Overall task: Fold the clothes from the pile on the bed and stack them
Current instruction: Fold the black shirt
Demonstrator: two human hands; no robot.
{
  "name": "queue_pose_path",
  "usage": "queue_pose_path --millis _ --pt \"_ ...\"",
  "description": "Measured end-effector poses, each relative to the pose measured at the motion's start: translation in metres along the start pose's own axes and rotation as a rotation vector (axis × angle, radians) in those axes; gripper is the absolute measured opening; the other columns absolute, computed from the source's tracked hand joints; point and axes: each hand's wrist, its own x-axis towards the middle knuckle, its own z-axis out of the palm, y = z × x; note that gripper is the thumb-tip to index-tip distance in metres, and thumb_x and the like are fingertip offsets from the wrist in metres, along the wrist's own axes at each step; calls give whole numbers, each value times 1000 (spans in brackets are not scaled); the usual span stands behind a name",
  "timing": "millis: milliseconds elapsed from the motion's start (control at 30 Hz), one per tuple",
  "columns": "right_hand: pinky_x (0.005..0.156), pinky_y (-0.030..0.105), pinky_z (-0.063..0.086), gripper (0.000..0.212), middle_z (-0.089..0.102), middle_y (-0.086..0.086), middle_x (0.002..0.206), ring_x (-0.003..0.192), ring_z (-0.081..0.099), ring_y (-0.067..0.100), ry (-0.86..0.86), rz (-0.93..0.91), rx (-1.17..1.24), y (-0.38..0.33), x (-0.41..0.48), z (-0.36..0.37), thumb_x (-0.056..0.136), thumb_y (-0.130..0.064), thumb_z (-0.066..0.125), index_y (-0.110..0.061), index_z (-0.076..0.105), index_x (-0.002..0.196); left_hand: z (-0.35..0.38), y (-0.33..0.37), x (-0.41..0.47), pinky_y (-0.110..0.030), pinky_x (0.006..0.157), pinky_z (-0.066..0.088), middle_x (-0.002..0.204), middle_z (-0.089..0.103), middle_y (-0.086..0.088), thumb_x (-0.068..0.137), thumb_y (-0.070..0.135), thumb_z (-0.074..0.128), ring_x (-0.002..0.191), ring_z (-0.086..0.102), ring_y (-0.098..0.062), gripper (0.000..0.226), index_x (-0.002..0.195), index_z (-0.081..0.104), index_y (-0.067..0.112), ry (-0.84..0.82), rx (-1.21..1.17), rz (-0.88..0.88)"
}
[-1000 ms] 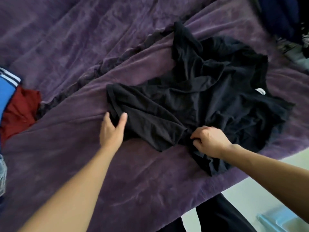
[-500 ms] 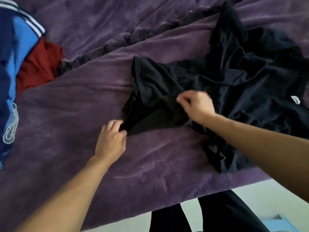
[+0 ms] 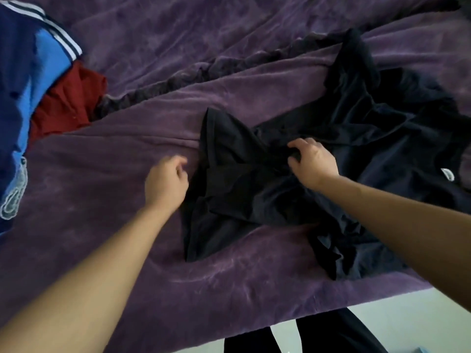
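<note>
Your right hand (image 3: 314, 163): fingers curled, gripping a bunch of the black garment (image 3: 242, 194) near its middle. Your left hand (image 3: 165, 183): fingers curled, blurred, at the garment's left edge; whether it holds cloth cannot be told. Black garment: crumpled, spread on the purple blanket (image 3: 127, 263) near the bed's front edge, white label (image 3: 447, 173) at its right. Far left: blue striped jacket (image 3: 23, 72), touching a red garment (image 3: 68, 100).

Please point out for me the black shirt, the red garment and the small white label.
black shirt (image 3: 382, 128), head view, on its crumpled upper part.
red garment (image 3: 68, 103), head view, on the middle of its visible part.
white label (image 3: 447, 173), head view, on the middle of the label.
</note>
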Motion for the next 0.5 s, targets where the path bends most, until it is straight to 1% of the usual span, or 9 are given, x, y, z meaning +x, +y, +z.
queue_pose_path --millis 100,167,200,233,267,300,367,400,500 --pt "100 40 40 57 38 8 146 130 37 31 -111 43 -97 27 -21 16 86 -27 61 -20 44 140 18 36 64 -39 98 42 131 55 -13 87 24 64 118 53 -31 53 137 47 16 -51 -144 -36" --pt "105 40 39 59 29 6 153 137 29 28 -176 15 -133 40 -32 21 86 -29 61 -22 42 142 34 57 88 -37 105 37 142 46 -8 84 34 69 130 44 -26 69 144 37 21 -167 -220 -159" --pt "105 41 40 58 27 3 155 139 27 25 -201 3 -132 46 -35 21 87 -30 61 -23 43 141 40 65 95 -35 102 39 138 51 -8 82 33 71 127 47 -26 64 139 44 20 -196 -227 -200" --pt "104 40 40 55 29 1 154 139 28 22 -215 -5 -115 50 -36 19 88 -31 60 -24 45 140 44 72 98 -32 94 43 127 60 -9 81 28 72 119 53 -27 50 128 56 17 -173 -194 -194" --pt "103 38 42 51 36 0 151 137 34 21 -203 -17 -86 54 -34 13 88 -32 60 -24 49 137 41 77 101 -31 87 45 115 66 -11 81 22 71 110 59 -29 35 115 65 14 -91 -132 -163" --pt "99 35 44 46 47 0 143 131 43 21 -156 -30 -56 56 -29 4 88 -33 60 -24 54 133 33 79 104 -32 85 45 109 69 -13 82 19 68 105 61 -31 26 107 69 12 26 -88 -142" --pt "89 34 48 33 65 2 121 111 60 25 33 -35 2 61 -11 -22 87 -30 61 -22 64 119 10 74 118 -35 88 45 109 68 -16 84 18 63 104 61 -33 25 107 69 12 258 -77 -171" --pt "85 35 49 29 68 4 113 105 63 27 133 -29 13 64 0 -38 87 -28 62 -21 67 114 -4 69 127 -36 90 44 111 67 -16 84 18 60 106 60 -34 26 108 68 13 326 -79 -217" --pt "87 36 45 28 65 10 112 106 58 32 352 -15 14 78 42 -82 86 -25 60 -17 67 113 -25 58 142 -41 97 41 125 57 -15 83 12 53 117 52 -36 32 113 63 18 331 12 -349"
